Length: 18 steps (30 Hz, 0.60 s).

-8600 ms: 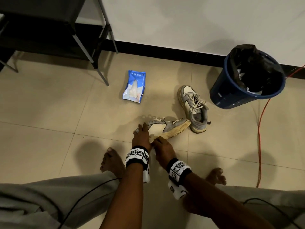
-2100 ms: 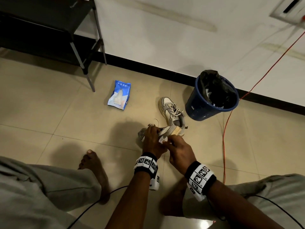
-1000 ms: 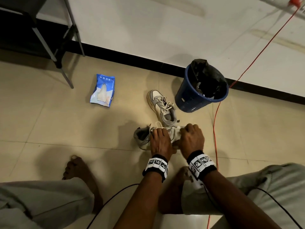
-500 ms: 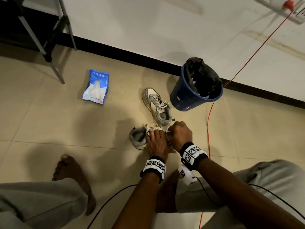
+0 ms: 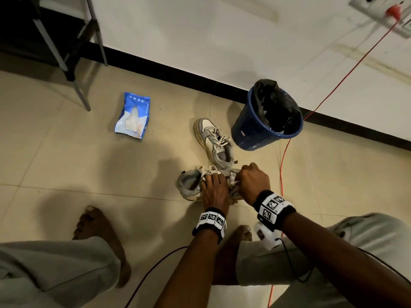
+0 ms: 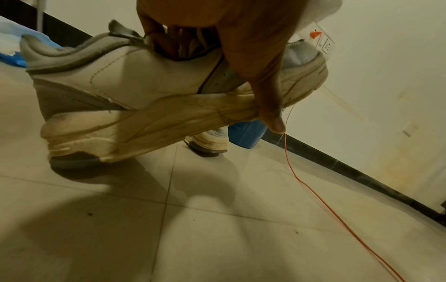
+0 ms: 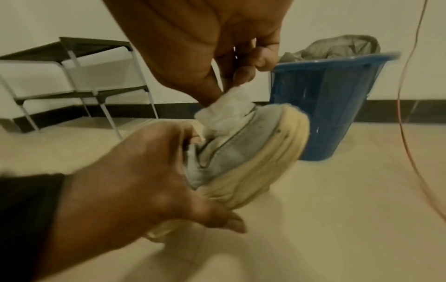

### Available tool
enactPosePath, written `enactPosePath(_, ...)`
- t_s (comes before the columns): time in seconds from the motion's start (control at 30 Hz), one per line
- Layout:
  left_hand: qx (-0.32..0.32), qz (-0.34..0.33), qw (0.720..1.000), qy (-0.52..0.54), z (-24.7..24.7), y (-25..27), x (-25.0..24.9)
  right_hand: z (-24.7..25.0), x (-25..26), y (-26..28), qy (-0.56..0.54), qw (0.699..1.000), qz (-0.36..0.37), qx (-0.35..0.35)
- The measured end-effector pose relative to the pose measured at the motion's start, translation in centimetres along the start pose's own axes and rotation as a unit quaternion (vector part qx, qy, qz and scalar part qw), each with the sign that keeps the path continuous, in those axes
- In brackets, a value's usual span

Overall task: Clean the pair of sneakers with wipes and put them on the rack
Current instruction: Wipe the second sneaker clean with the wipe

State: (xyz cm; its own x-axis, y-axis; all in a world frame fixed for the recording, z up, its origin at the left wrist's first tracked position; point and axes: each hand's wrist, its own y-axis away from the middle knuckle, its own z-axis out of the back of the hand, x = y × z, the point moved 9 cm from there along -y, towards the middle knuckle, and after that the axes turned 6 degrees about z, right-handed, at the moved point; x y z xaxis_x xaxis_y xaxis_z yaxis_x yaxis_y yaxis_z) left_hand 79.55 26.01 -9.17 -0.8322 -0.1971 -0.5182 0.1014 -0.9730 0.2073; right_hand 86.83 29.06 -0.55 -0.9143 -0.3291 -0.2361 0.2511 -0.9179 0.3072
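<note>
Blue bin black-lined; right hand pinches wipe.

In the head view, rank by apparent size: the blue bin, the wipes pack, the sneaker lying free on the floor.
1. blue bin, clearly largest.
2 and 3. free sneaker and wipes pack look close: the sneaker is longer, the pack wider. I would not rank these two.
</note>
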Motion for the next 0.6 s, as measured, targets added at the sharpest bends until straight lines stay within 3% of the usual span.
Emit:
enactPosePath(0.2,0.012,-0.006,1.0,-0.012,0.0,0.4,0.1,0.2,-1.9,-3.3,-0.046,0.997,-0.055,-0.041)
enactPosePath(0.33,0.003,-0.003,1.0,0.004,0.5,0.7,0.5,-0.3,1.6,-2.8,-0.037,0.999,0.008,-0.015)
enactPosePath(0.43,0.009,-0.008,1.0,-0.005,0.8,0.8,0.6,1.5,-2.4,-2.1,-0.054,0.998,-0.011,-0.011)
enactPosePath(0.53,-0.017,0.021,0.999,0.028,2.4,0.4,1.3,2.5,-7.0,-0.8,-0.167,0.983,-0.038,-0.068)
enactPosePath(0.6,-0.026,0.025,0.999,0.041,3.3,-0.3,2.1,2.7,-7.1,0.4,-0.304,0.94,-0.03,-0.15)
